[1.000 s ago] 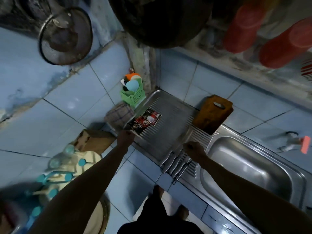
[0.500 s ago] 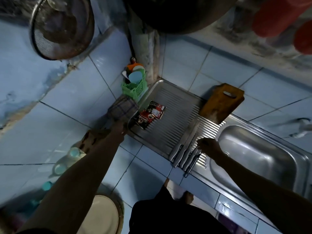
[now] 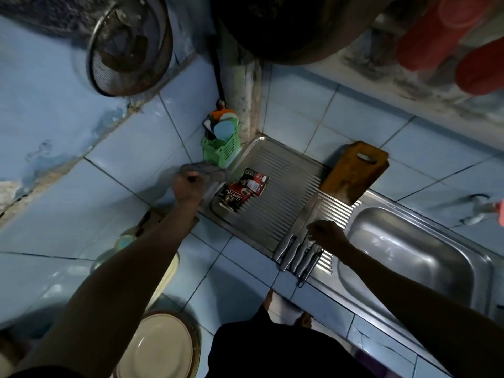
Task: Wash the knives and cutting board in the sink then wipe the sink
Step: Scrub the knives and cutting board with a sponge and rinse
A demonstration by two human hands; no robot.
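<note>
While my left hand [image 3: 188, 186] grips the cloth [image 3: 204, 170], my right hand [image 3: 326, 236] pinches one of the knives [image 3: 296, 252], handles pointing toward me, basin [image 3: 414, 255] just right.

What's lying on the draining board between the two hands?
In the head view, red coffee sachets lie on the ribbed draining board between left hand and right hand.

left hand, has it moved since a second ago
Yes. The left hand was at the near-left corner of the drainboard beside the sachets; now it is further back toward the green basket, gripping the cloth.
</note>
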